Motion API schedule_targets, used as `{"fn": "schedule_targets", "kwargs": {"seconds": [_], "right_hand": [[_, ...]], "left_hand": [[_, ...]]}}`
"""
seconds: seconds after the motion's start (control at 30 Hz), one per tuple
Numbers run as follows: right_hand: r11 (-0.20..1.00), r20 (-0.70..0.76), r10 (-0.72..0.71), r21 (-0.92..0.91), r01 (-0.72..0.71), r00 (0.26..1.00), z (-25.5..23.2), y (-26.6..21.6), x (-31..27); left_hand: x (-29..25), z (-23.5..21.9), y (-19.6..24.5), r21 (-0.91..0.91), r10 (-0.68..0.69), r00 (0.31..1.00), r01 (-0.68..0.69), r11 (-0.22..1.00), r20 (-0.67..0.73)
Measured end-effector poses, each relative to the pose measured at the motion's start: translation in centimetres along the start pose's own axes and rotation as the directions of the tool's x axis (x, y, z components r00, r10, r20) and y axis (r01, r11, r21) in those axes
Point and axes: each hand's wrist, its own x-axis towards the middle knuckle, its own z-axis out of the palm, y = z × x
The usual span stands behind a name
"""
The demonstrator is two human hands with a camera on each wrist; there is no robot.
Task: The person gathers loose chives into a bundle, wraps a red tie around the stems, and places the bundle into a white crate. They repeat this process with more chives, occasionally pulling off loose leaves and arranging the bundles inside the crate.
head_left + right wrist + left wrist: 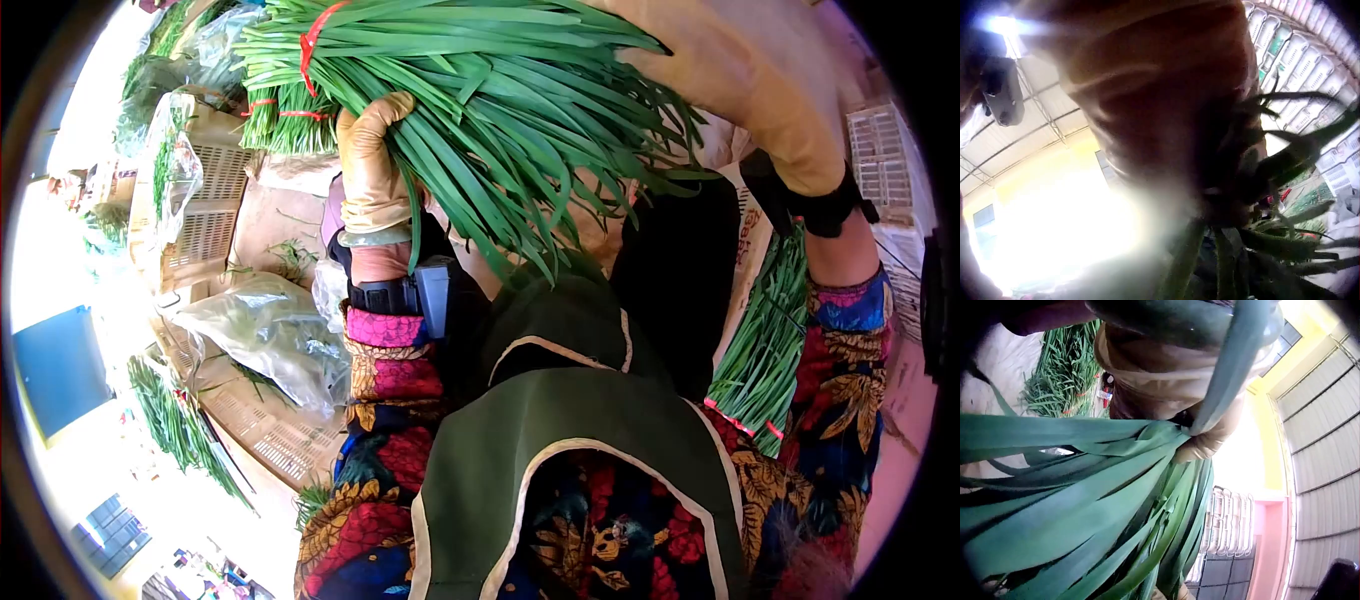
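A large bunch of long green leaves (pixel 500 110), tied with a red band (pixel 314 45) near its pale stem end, spans the top of the head view. My gloved left hand (pixel 372 165) grips its lower side, thumb curled over the leaves. That glove (pixel 1166 381) also shows in the left wrist view, leaves (pixel 1072 512) fanning out below it. At the leafy end is my gloved right hand (pixel 745 85), its fingers hidden or out of frame. The right wrist view shows this glove (pixel 1166 94) against dark leaves (pixel 1285 244); its finger pose is unclear.
Smaller banded bunches (pixel 300 120) lie beyond the stem end. Plastic bags (pixel 275 335) and tan crates (pixel 275 430) stand at the left. Another banded bunch (pixel 765 340) lies beside the right forearm, with white crates (pixel 880 160) farther right.
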Motion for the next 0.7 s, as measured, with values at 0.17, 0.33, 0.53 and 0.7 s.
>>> {"fn": "schedule_targets", "kwargs": {"seconds": [0.17, 0.33, 0.53, 0.7], "right_hand": [[0.988, 0.145, -0.087, 0.143, 0.067, 0.986, 0.8, 4.4, -2.2], [0.953, 0.23, 0.301, -0.095, -0.286, 0.926, 1.4, 5.3, -4.6], [0.85, -0.282, 0.418, 0.456, -0.263, 0.863, -1.3, 1.3, -6.1], [-0.201, 0.465, 0.044, 0.871, -0.448, 0.884, 2.2, -2.0, -2.7]], "left_hand": [[-0.3, 0.8, 0.2, -0.012, 0.028, 0.998, -0.028, 1.0, -0.061], [-0.3, 2.0, 0.8, 0.046, 0.003, 0.989, 0.004, 0.999, -0.147], [-0.1, 4.0, 1.6, 0.106, 0.159, 0.976, -0.144, 0.984, -0.151], [-0.1, 6.4, 1.7, 0.274, 0.337, 0.938, -0.304, 0.913, -0.081]]}}
